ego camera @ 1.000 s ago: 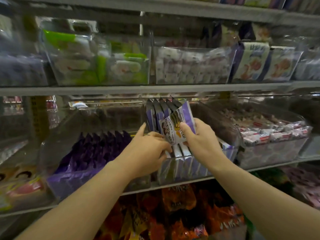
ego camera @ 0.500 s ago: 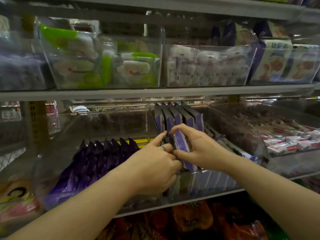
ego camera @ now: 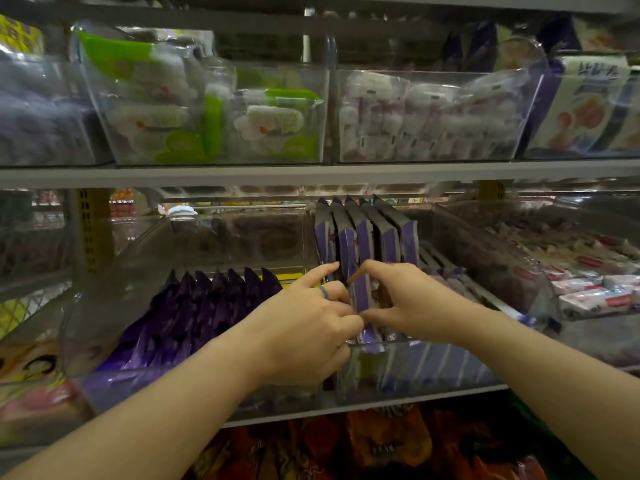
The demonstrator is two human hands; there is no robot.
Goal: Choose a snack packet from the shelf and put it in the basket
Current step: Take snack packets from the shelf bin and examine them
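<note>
A purple and white snack packet [ego camera: 363,299] stands upright in a clear bin [ego camera: 415,372] on the middle shelf, in front of a row of like packets [ego camera: 367,233]. My left hand [ego camera: 304,323] and my right hand [ego camera: 412,303] both pinch this front packet from either side, fingertips meeting at its lower edge. The left hand wears a ring. No basket is in view.
Left of it a clear bin holds dark purple pouches [ego camera: 207,306]. To the right a bin has pink and white bars [ego camera: 595,289]. The upper shelf [ego camera: 311,173] carries bins of green and white packets. Orange bags [ego camera: 388,441] lie below.
The packet was held up out of the bin a second ago; both hands have lowered it back into the row. The view has moved closer to the shelf.
</note>
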